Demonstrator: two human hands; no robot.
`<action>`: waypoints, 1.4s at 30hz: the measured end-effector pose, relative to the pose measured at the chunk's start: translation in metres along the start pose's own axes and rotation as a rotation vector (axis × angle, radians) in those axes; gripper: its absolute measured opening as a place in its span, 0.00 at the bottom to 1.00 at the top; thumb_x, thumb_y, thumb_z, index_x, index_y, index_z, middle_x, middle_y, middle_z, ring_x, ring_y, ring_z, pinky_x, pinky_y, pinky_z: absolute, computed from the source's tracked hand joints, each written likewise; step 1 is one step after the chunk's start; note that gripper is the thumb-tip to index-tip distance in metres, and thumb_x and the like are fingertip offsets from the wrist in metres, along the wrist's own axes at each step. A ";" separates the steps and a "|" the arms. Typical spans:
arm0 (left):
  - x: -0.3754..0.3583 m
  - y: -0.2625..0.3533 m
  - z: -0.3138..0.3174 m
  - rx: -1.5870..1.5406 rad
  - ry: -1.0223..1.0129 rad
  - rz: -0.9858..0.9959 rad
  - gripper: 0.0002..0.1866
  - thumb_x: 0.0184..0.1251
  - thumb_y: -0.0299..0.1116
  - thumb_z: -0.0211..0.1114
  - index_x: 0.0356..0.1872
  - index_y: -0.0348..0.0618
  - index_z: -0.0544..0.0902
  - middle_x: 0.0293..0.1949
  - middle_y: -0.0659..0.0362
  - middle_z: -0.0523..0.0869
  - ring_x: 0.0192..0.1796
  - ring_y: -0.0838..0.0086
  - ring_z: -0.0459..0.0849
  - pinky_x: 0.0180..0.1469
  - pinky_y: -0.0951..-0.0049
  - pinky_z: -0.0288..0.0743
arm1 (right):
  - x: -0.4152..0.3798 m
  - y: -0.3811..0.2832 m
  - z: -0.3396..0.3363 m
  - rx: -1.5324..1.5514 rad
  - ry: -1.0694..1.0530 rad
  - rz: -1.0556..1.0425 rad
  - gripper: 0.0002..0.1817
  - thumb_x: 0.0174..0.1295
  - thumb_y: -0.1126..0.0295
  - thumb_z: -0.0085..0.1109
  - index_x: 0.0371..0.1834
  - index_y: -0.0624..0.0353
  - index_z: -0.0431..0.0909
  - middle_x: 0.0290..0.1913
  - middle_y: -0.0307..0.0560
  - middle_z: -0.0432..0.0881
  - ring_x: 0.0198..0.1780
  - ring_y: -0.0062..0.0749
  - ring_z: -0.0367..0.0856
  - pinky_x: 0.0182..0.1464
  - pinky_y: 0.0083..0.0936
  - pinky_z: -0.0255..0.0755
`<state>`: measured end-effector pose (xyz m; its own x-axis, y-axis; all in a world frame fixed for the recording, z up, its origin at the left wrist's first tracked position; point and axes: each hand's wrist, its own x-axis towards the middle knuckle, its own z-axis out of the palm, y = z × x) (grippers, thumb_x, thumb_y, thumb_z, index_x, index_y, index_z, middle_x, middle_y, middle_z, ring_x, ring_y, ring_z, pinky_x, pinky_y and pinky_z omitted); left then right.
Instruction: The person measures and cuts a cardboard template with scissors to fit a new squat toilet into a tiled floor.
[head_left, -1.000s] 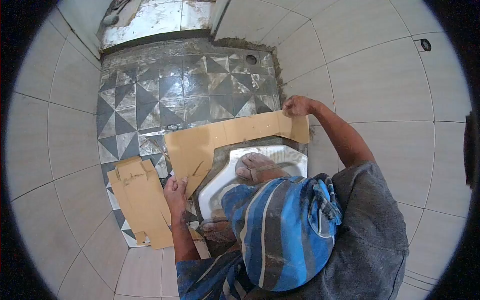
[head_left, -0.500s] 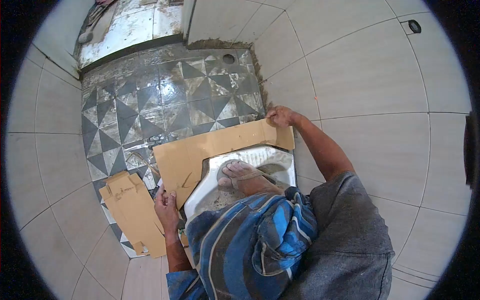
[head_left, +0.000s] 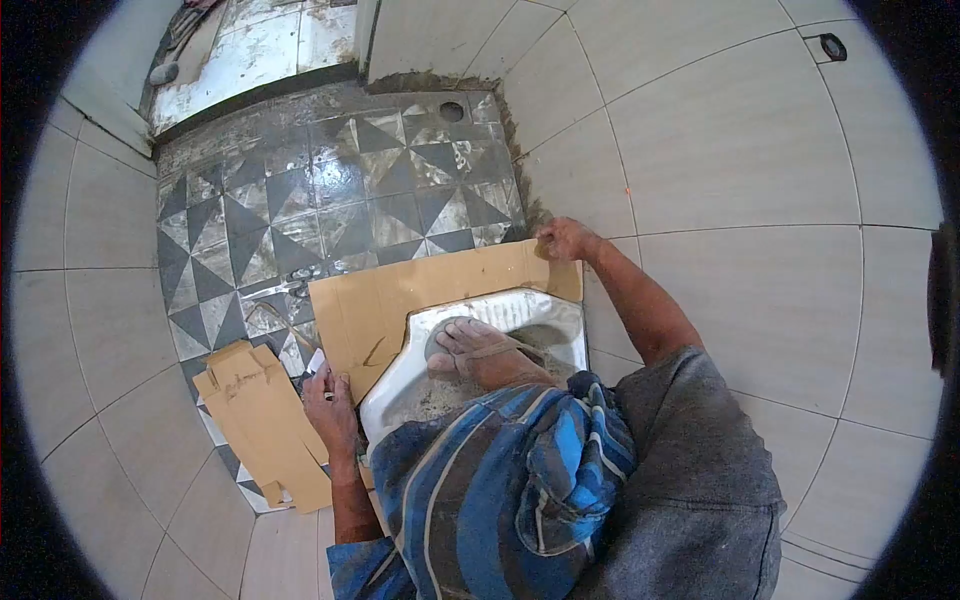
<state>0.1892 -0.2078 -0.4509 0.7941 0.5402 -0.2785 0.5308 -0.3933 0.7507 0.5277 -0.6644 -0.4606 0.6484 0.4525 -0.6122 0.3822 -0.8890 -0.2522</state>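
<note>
A cut sheet of cardboard (head_left: 455, 270) lies around the far and left edges of a white squat toilet pan (head_left: 400, 385), its cut-out following the rim. My right hand (head_left: 568, 240) is closed on the sheet's far right corner, beside the wall. At the sheet's near left end is my left hand (head_left: 330, 405), fingers bent around a small white flat piece (head_left: 316, 361) that sticks out past the fingertips. I cannot make out what kind of thing it is. My bare foot (head_left: 490, 355) rests on the pan.
More cardboard (head_left: 262, 425) lies on the floor to the left. A metal fitting with a hose (head_left: 275, 300) rests on the wet, dirty patterned tiles (head_left: 330, 180). A round drain hole (head_left: 452, 111) is near the back wall. Tiled walls (head_left: 740, 150) stand close on both sides.
The white piece at my left fingertips shows more clearly now, and that hand has shifted slightly. My right hand stays at the cardboard corner. The whole view has moved a little.
</note>
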 end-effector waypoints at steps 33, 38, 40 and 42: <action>-0.018 0.018 0.005 0.263 0.077 0.068 0.29 0.49 0.34 0.80 0.54 0.41 0.78 0.45 0.49 0.78 0.49 0.54 0.79 0.53 0.56 0.75 | -0.004 -0.056 -0.008 0.041 -0.088 0.021 0.27 0.47 0.59 0.69 0.51 0.58 0.81 0.47 0.61 0.85 0.54 0.56 0.83 0.56 0.47 0.76; -0.024 0.000 0.014 0.208 0.090 -0.010 0.29 0.51 0.34 0.79 0.55 0.43 0.79 0.45 0.50 0.78 0.49 0.54 0.80 0.53 0.56 0.75 | 0.016 -0.038 0.017 -0.125 -0.117 -0.038 0.27 0.50 0.55 0.67 0.54 0.55 0.82 0.52 0.59 0.84 0.55 0.54 0.82 0.57 0.45 0.76; -0.023 0.004 0.010 0.274 0.107 0.007 0.28 0.51 0.34 0.78 0.55 0.43 0.79 0.45 0.50 0.78 0.48 0.56 0.80 0.53 0.57 0.76 | 0.017 -0.051 0.010 -0.226 -0.092 -0.054 0.27 0.51 0.56 0.67 0.54 0.54 0.82 0.51 0.59 0.84 0.54 0.55 0.82 0.56 0.45 0.76; -0.023 0.012 0.008 0.215 0.069 -0.032 0.28 0.52 0.35 0.78 0.55 0.43 0.79 0.45 0.51 0.79 0.49 0.55 0.80 0.53 0.57 0.76 | 0.018 -0.049 0.005 0.005 -0.187 -0.039 0.28 0.50 0.57 0.66 0.56 0.52 0.82 0.48 0.60 0.85 0.52 0.57 0.82 0.56 0.46 0.76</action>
<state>0.1795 -0.2314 -0.4400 0.7576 0.6019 -0.2527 0.6122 -0.5206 0.5952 0.5167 -0.6129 -0.4631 0.4997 0.4660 -0.7301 0.4009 -0.8716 -0.2820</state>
